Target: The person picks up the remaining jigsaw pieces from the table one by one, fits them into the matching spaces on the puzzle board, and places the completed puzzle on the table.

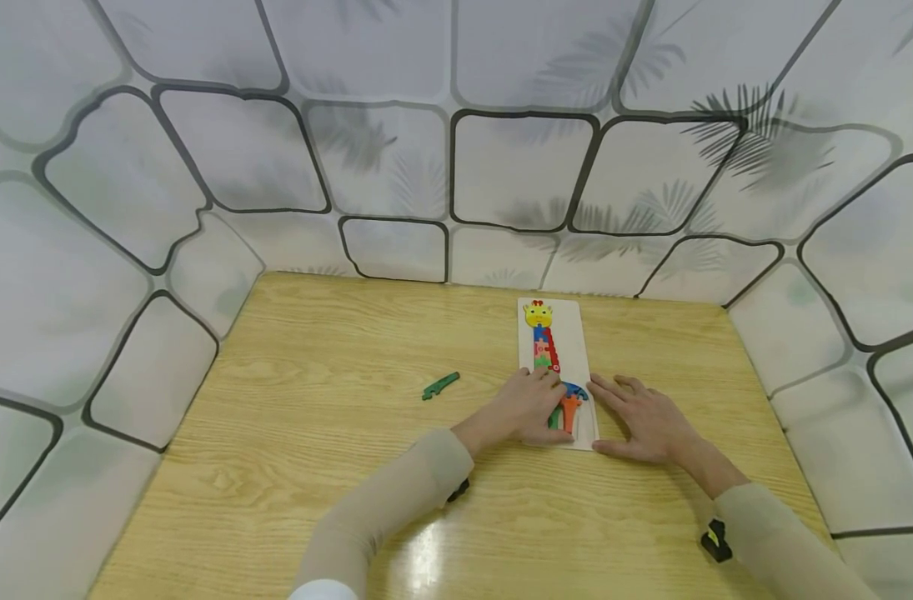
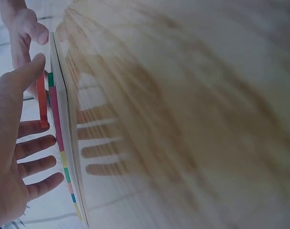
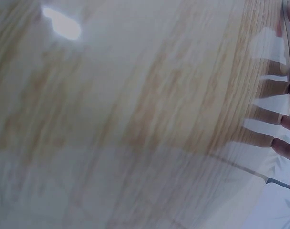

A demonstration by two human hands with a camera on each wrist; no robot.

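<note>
A pale giraffe puzzle board (image 1: 571, 333) lies on the table, with a yellow giraffe head (image 1: 538, 314) and several coloured pieces fitted below it. Over the board's lower half, my left hand (image 1: 531, 404) holds an orange-red puzzle piece (image 1: 571, 410) between thumb and index finger. In the left wrist view that piece (image 2: 42, 102) stands slightly off the board's surface; its other fingers touch or hover near the board. My right hand (image 1: 644, 422) lies spread on the table, fingertips and thumb at the board's right edge. Part of the pieces is hidden under the left hand.
A loose green puzzle piece (image 1: 441, 385) lies on the wooden table (image 1: 313, 417), left of the board. Patterned white walls (image 1: 396, 167) enclose the table's back and sides.
</note>
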